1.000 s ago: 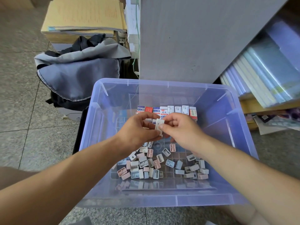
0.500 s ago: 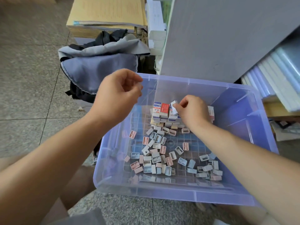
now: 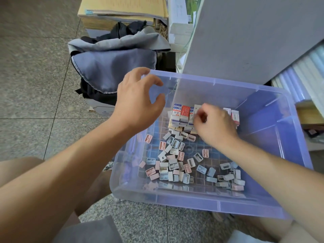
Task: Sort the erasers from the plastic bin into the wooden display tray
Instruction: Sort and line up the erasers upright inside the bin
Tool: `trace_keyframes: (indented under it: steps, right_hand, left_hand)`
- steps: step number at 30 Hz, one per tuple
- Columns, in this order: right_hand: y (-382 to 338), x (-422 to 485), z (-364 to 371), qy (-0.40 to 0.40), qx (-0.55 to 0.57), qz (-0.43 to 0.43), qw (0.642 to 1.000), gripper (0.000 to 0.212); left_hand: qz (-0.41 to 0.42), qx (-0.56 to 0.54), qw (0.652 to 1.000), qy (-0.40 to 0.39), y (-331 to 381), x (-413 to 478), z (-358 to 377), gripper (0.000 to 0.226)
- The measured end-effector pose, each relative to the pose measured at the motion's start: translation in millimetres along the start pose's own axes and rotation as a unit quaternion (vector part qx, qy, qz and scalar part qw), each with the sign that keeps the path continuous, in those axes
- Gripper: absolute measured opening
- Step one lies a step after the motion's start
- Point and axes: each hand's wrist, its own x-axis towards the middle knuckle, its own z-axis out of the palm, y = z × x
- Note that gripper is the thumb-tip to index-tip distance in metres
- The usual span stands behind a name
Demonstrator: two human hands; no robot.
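Observation:
A translucent blue plastic bin stands on the floor in front of me. At its far side, boxed erasers in white, blue and red wrappers stand stacked in a row. Many small loose pink, white and blue pieces lie scattered on the bin floor. My right hand is inside the bin at the stack, its fingers pinching a white eraser among the top ones. My left hand hovers over the bin's far left corner, fingers loosely curled and holding nothing. No wooden tray shows.
A grey and black bag lies just beyond the bin on the left, below a cardboard box of papers. A grey cabinet side rises behind the bin. Shelved folders stand to the right. The floor is speckled tile.
The two hands held one white eraser together above the bin. My right hand carried it down to the stack; my left hand let go and drew up and left.

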Motion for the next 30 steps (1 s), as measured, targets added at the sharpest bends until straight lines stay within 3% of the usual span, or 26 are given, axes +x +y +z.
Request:
trace_keyframes:
  steps: [2,3,5,6,9,14,17,20,24,27,30]
  right_hand:
    - [-4.3,-15.3,6.1,-0.138,-0.009,-0.097,0.986,0.012]
    - [-5.4,-21.4,13.6,-0.234,-0.034,-0.137,0.962,0.017]
    - [-4.7,-29.4,35.3,-0.395,-0.149,-0.202,0.884,0.039]
    - [-0.8,-32.0,48.1,-0.430,-0.208,-0.240,0.845,0.052]
    - [14.6,-36.0,72.8,-0.441,-0.268,-0.318,0.795,0.074]
    - [39.2,-36.6,55.1,-0.476,-0.333,-0.333,0.742,0.080]
    - [56.2,-40.4,39.1,-0.467,-0.334,-0.354,0.738,0.074]
    - [60.5,-40.5,37.5,-0.429,-0.309,-0.355,0.771,0.068]
    - [42.2,-42.3,57.1,-0.418,-0.288,-0.335,0.794,0.082]
    - [30.5,-45.5,64.3,-0.465,-0.227,-0.301,0.801,0.064]
    - [35.1,-45.5,51.2,-0.409,-0.162,-0.284,0.852,0.044]
  left_hand:
    - [-0.023,-0.038,0.999,0.004,-1.1,0.5,-0.6,0.038]
    - [-0.036,-0.055,0.998,0.006,-2.1,0.6,-0.6,0.037]
    - [-0.054,-0.071,0.996,0.007,-3.9,1.5,-0.6,0.035]
    - [-0.056,-0.070,0.996,0.007,-4.6,1.9,-0.1,0.033]
    - [-0.048,-0.038,0.998,0.003,-4.8,1.9,2.2,0.034]
    - [-0.044,0.005,0.999,0.002,-3.4,4.4,2.9,0.034]
    - [-0.042,0.026,0.999,-0.005,-2.1,4.4,3.8,0.032]
    - [-0.044,0.045,0.998,-0.016,0.6,3.6,3.2,0.033]
    - [-0.038,0.067,0.997,-0.024,2.1,3.0,2.9,0.033]
    - [-0.029,0.070,0.997,-0.019,-1.2,2.4,4.7,0.032]
    - [0.019,0.134,0.991,-0.002,-3.4,-1.6,6.6,0.033]
